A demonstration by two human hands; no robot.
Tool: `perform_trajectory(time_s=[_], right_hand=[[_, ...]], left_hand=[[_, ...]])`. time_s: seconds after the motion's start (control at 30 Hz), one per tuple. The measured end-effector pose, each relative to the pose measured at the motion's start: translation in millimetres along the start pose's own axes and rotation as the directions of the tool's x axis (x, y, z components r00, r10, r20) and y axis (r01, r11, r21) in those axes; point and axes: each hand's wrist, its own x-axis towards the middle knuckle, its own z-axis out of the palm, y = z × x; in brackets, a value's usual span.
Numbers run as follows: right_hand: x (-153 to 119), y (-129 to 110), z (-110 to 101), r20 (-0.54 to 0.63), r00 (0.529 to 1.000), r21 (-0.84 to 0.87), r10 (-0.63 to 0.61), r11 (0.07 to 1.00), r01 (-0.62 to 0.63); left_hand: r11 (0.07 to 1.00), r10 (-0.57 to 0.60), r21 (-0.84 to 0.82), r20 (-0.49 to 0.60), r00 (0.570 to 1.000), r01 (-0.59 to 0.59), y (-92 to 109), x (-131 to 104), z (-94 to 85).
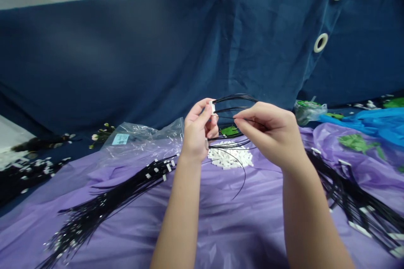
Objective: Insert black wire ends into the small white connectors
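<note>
My left hand (pixel 199 130) is closed, pinching a small white connector housing (pixel 212 107) between thumb and fingers. Several black wires (pixel 238 96) run from that housing in an arc to the right. A second white connector (pixel 206 143) shows at the palm of the same hand, with more black wires trailing from it. My right hand (pixel 269 132) pinches a thin black wire (pixel 224 117) between thumb and forefinger, its end close to the housing. Whether that end sits inside the housing, I cannot tell. One loose wire curls down below the hands.
Beneath the hands lies a pile of white connector housings (pixel 232 156) on a purple sheet (pixel 221 214). Bundles of black wires lie at left (pixel 113 195) and right (pixel 356 193). A clear plastic bag (pixel 148 134) rests behind the left bundle. A blue curtain (pixel 142 59) hangs behind.
</note>
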Motion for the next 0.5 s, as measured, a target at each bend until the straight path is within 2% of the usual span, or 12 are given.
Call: perform_trajectory(time_s=[0.13,0.5], right_hand=[[0.3,-1.0,3.1,-0.053,0.998,-0.030,-0.023,0.999,0.021],[1.1,-1.0,4.6,-0.057,0.997,-0.071,-0.055,0.996,0.051]], left_hand=[[1.000,-0.007,-0.025,0.012,1.000,0.008,2.2,-1.2,-0.3],[1.000,-0.001,-0.029,0.021,1.000,0.002,3.9,-2.5,-0.4]])
